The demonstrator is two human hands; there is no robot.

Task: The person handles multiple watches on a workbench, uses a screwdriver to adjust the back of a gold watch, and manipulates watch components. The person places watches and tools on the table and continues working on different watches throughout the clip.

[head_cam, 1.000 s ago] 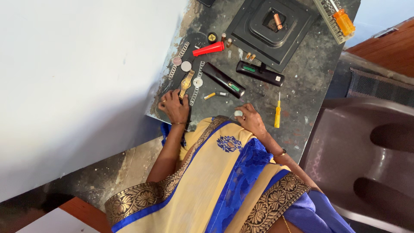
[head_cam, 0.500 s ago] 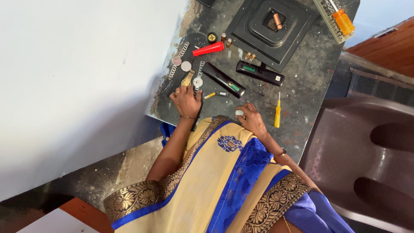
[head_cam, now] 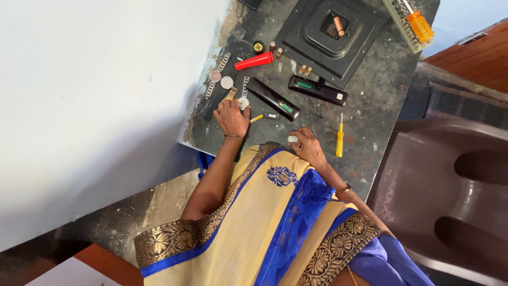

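— Where are my hands?

— I see my left hand [head_cam: 232, 117] near the table's [head_cam: 370, 100] left edge, fingers closed on a watch [head_cam: 243, 100]. My right hand [head_cam: 307, 147] pinches a small white piece [head_cam: 292, 139] at the near edge.

— Count?

— Two black remotes [head_cam: 273, 98], one yellow screwdriver [head_cam: 339, 142], one red cap [head_cam: 254, 61]. Speckled dark tabletop, pale wall left, brown chair [head_cam: 455, 190] right.

Cream sari, blue and gold brocade border; bangle on left hand [head_cam: 232, 117] wrist, another at right hand [head_cam: 307, 147] wrist, 4 o'clock
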